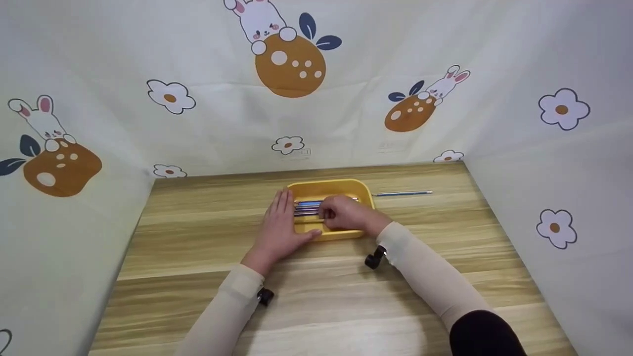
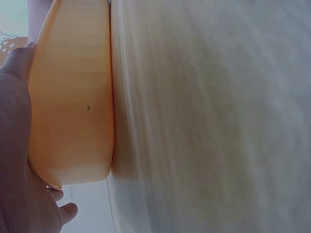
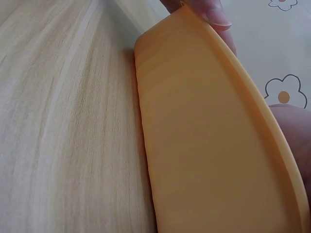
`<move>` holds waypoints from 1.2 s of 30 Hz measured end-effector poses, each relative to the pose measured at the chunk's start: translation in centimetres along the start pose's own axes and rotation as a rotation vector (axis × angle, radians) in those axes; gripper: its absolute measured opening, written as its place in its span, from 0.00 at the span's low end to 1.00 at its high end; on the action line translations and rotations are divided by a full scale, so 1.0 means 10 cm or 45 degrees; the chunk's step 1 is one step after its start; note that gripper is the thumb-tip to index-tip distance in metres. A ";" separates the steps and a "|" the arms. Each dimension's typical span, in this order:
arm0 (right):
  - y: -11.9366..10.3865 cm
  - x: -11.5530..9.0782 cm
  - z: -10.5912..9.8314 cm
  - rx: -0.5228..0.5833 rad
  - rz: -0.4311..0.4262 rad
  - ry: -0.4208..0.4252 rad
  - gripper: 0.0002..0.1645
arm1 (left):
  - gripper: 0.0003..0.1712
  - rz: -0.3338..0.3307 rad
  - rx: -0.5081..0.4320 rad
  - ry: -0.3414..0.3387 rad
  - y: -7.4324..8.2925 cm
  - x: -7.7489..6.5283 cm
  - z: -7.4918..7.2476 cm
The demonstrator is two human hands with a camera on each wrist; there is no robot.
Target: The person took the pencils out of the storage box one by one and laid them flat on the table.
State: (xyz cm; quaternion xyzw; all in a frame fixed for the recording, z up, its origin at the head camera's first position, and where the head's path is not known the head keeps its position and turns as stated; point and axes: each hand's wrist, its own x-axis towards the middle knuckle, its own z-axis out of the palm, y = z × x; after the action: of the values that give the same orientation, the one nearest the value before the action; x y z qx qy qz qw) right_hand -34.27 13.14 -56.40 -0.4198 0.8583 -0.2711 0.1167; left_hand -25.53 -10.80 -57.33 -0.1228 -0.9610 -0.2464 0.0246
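A yellow plastic bin [image 1: 329, 187] sits on the wooden table, with several blue and dark striped pencils [image 1: 306, 209] lying side by side inside it. My left hand [image 1: 281, 228] rests against the bin's left end, fingers straight along the wall and thumb on the near rim. Inside the bin, my right hand [image 1: 346, 212] has its fingers curled low over the pencils. Its fingertips pinch a thin yellowish pencil [image 1: 309, 221] near the front wall; the hand hides that pencil's right part. Both wrist views show the bin's outer wall [image 2: 73, 97] close up, its contents hidden.
A single blue pencil [image 1: 403, 193] lies on the table just right of the bin. Pale cloth walls [image 1: 222, 128] printed with rabbits and flowers enclose the table [image 1: 198, 237] at the back and both sides. A small black camera [image 1: 374, 259] sits at the right wrist.
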 end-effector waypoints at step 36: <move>-0.04 -0.33 -0.60 0.291 -0.011 -0.012 0.11 | 0.81 -0.006 0.032 -0.018 -0.01 0.00 0.01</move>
State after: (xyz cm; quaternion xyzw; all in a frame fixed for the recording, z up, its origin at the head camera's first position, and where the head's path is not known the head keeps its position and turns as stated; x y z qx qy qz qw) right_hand -34.55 17.73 -51.34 -0.4088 0.8193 -0.3658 0.1669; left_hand -25.55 -10.82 -57.41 -0.1220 -0.9645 -0.2336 0.0188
